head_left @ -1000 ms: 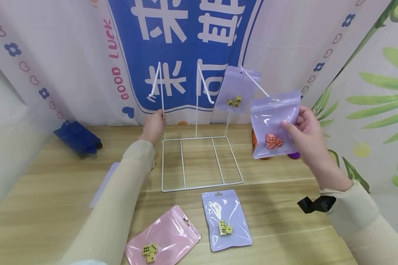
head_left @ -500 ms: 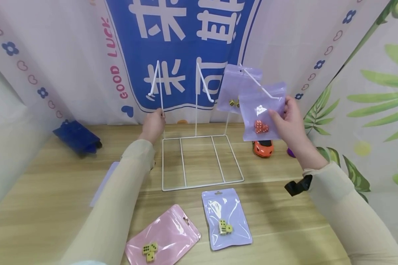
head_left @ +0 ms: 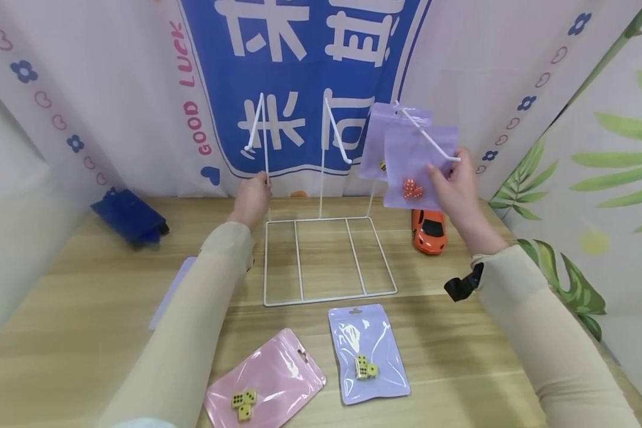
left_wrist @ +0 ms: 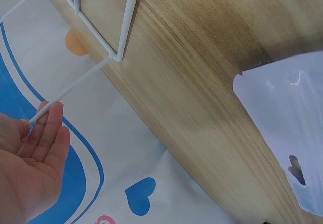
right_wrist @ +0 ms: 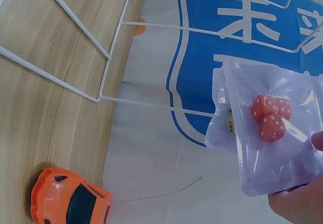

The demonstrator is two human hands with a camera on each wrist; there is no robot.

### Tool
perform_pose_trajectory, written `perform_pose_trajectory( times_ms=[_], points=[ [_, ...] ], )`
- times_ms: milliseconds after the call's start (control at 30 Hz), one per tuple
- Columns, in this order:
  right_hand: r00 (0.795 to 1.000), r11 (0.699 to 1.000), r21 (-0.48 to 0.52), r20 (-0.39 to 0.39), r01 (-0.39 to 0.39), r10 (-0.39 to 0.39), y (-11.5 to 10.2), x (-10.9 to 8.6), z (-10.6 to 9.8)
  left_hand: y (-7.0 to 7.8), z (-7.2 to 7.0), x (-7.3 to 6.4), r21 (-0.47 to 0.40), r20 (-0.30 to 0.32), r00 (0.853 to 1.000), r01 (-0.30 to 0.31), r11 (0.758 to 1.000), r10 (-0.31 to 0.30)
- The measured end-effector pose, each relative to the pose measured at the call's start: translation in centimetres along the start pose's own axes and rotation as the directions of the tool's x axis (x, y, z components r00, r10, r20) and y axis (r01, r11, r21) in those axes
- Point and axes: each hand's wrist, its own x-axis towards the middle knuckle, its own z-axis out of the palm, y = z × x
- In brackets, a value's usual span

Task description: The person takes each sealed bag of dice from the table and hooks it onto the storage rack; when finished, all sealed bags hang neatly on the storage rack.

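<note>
A white wire rack (head_left: 329, 299) stands on the wooden table with three hooks at its top. My left hand (head_left: 250, 199) holds its left upright, the post (left_wrist: 75, 85) lying between thumb and fingers in the left wrist view. With thumb and fingers my right hand (head_left: 459, 187) pinches the right edge of a purple zip bag (head_left: 401, 157) with red dice (right_wrist: 270, 114) inside. The right hook (head_left: 438, 147) juts out in front of this bag. Behind it, a second purple bag (head_left: 373, 142) hangs on the same hook, its yellow dice mostly covered.
An orange toy car (head_left: 429, 232) sits right of the rack. In front lie a light purple bag (head_left: 374, 342) and a pink bag (head_left: 273, 365), both with yellow dice. Dark blue bags (head_left: 128, 215) lie far left. My left forearm partly hides another purple bag (head_left: 170, 291).
My right hand has brought the red-dice bag left and back along the right hook, so it now overlaps the hanging bag. The orange car has come into view. My left hand keeps its hold.
</note>
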Motion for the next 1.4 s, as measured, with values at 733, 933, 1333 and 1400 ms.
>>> perform_pose_trajectory(
  times_ms=[733,933,1333,1400],
  points=[
    [0.995,0.994,-0.045,0.01,-0.103,0.103,0.7,2.4,1.3,0.6,0.6,-0.2,0.006,0.009,1.0,0.003,1.0,-0.003],
    [0.991,0.991,-0.038,0.038,-0.126,0.127,0.9,2.5,1.4,0.6,0.7,-0.3,0.012,0.003,1.0,0.006,1.0,-0.006],
    [0.953,0.933,-0.357,0.266,-0.044,0.147,3.7,-0.2,-0.9,0.5,-0.1,-0.2,0.003,-0.001,1.0,0.014,1.0,-0.014],
    [0.925,0.916,-0.4,0.352,0.013,0.14,4.1,-1.2,-1.2,0.5,-0.3,-0.2,0.0,0.004,1.0,0.022,1.0,-0.022]
  ],
)
